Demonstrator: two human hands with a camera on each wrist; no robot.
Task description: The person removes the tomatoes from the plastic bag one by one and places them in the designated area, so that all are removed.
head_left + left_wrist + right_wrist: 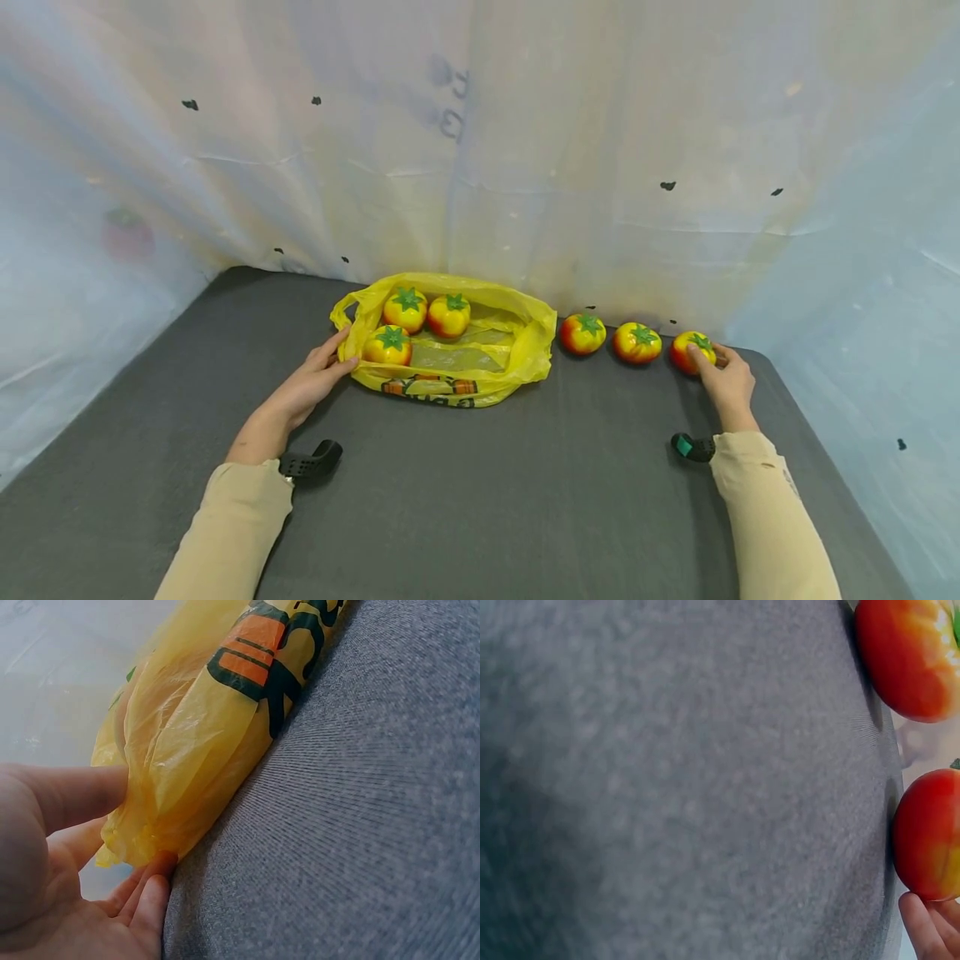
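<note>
A yellow plastic bag (525, 354) lies with its mouth spread wide, holding three glossy yellow-red tomatoes with green leaf tops, one of them a tomato (406, 310) at the back left. My left hand (303, 387) holds the bag's left end between thumb and fingers; in the left wrist view the gathered plastic (142, 825) sits between them. At the far right, my right hand (729, 385) grips the end tomato (684, 354) with the thumb in front and the fingers behind. In the right wrist view only some fingers (930, 930) show, against the underside of that tomato (928, 836).
Between the bag and my right hand, a tomato (582, 334) and another tomato (637, 343) stand in a row along the back edge. The dark grey table (510, 483) meets a pale plastic sheet (525, 167) behind and at the sides.
</note>
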